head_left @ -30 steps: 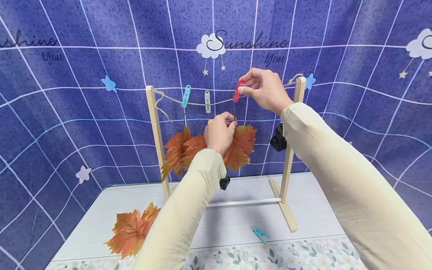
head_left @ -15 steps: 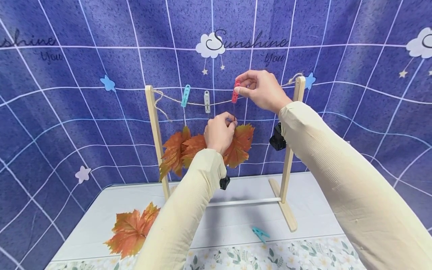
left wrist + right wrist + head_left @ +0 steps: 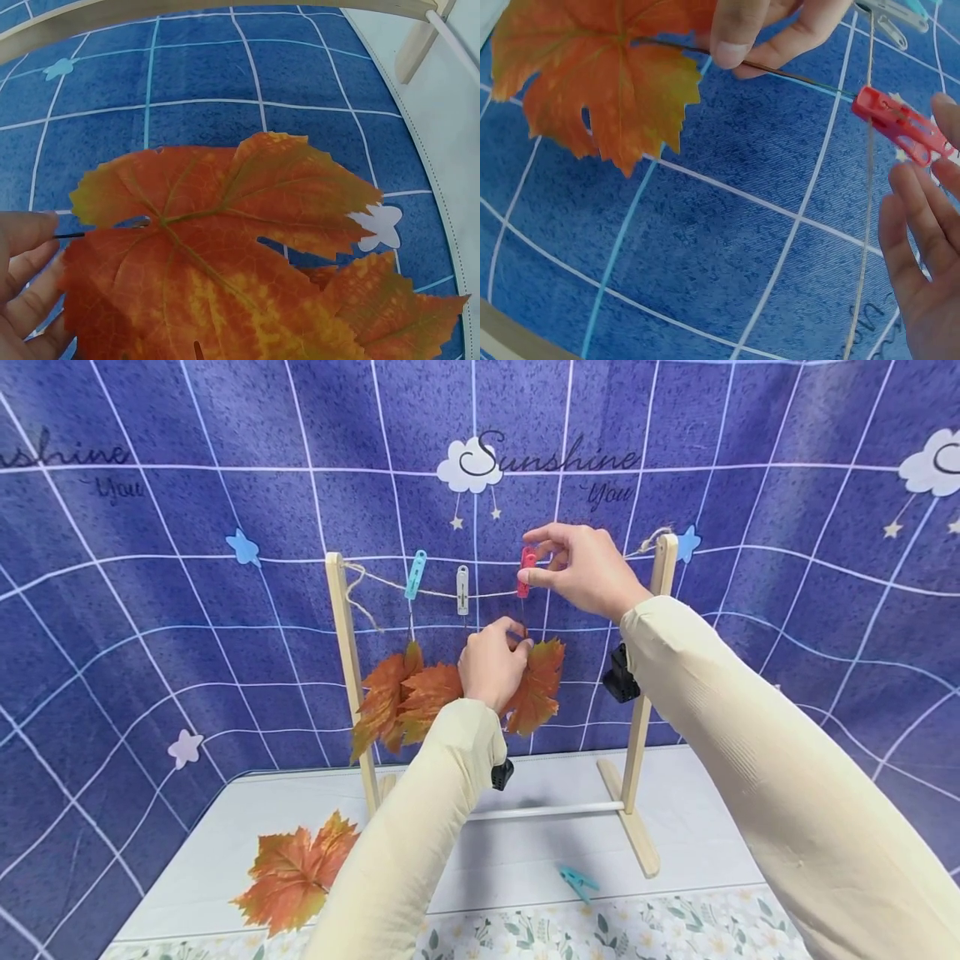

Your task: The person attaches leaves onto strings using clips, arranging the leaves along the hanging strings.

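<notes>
My left hand pinches the dark stem of an orange autumn leaf below the line. At the stem's upper end a red clothespin sits on the twine. My right hand is around that clothespin, fingers spread, with thumb and fingertips right at its handle end. To the left, a light blue clothespin and a grey clothespin are on the same twine. Orange leaves hang below them, partly hidden by my left hand.
Wooden posts of a rack hold the twine, with a white bar low between them. On the white table lie another orange leaf at front left and a teal clothespin at front. A blue gridded curtain stands behind.
The red clothespin and the twine at it have dropped slightly. My right fingers have loosened and spread from the clothespin. My left hand still pinches the stem, a little further right.
</notes>
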Action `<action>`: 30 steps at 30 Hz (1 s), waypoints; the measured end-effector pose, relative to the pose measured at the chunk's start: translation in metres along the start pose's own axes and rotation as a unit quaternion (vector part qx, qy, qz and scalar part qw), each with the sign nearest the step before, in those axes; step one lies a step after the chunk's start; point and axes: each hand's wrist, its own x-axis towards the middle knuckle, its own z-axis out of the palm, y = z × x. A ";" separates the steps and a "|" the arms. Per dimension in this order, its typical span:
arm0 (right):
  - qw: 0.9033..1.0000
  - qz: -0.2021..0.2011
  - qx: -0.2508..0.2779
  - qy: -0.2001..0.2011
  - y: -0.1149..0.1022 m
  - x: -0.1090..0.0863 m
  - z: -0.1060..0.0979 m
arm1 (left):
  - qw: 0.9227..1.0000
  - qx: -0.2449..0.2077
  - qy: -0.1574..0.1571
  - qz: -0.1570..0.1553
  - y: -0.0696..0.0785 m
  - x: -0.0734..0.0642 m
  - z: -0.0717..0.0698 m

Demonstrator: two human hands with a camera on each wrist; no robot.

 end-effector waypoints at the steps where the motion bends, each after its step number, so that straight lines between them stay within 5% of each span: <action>1: 1.000 -0.006 -0.008 0.006 0.000 -0.002 0.000 | 1.000 -0.001 -0.001 -0.001 0.000 -0.001 -0.001; 8: 0.997 -0.044 -0.050 0.051 -0.004 -0.011 0.003 | 1.000 -0.005 0.016 -0.001 -0.004 -0.008 -0.008; 19: 0.993 -0.071 -0.034 0.093 0.001 -0.033 0.008 | 0.999 -0.022 0.038 0.009 -0.015 -0.019 -0.029; 30: 0.995 -0.014 0.041 0.086 0.017 -0.066 0.021 | 0.997 -0.062 0.041 0.023 -0.045 -0.042 -0.057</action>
